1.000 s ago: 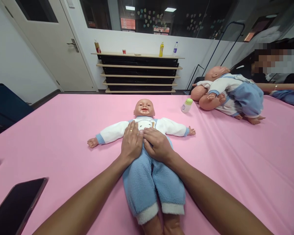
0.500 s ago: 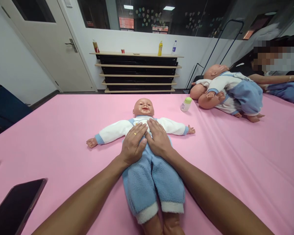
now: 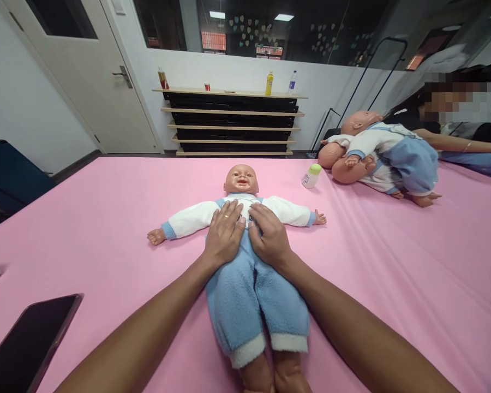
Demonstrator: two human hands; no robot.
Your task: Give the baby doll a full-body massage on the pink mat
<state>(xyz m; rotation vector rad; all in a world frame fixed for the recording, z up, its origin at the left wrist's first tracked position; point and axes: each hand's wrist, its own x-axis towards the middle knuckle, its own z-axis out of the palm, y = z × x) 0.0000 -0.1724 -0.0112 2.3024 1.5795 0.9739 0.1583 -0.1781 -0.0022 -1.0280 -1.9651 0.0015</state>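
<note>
A baby doll in a white top and fuzzy blue overalls lies face up, head away from me, arms stretched out to both sides. My left hand rests flat on the left half of its torso, a ring on one finger. On the other half lies my right hand, its fingers slightly bent and touching the clothes. Neither hand grasps anything; a narrow strip of the doll's front shows between them. Both palms are hidden against the cloth.
Pink sheeting covers the table. A phone lies at the near left. A small green-capped bottle stands beyond the doll's right-hand side, near two piled dolls. Another person's arm reaches in behind them. A shelf stands by the wall.
My hands have drawn apart and slid slightly toward me on the doll's chest. The right fingers are more bent. The other person's arm has shifted slightly.
</note>
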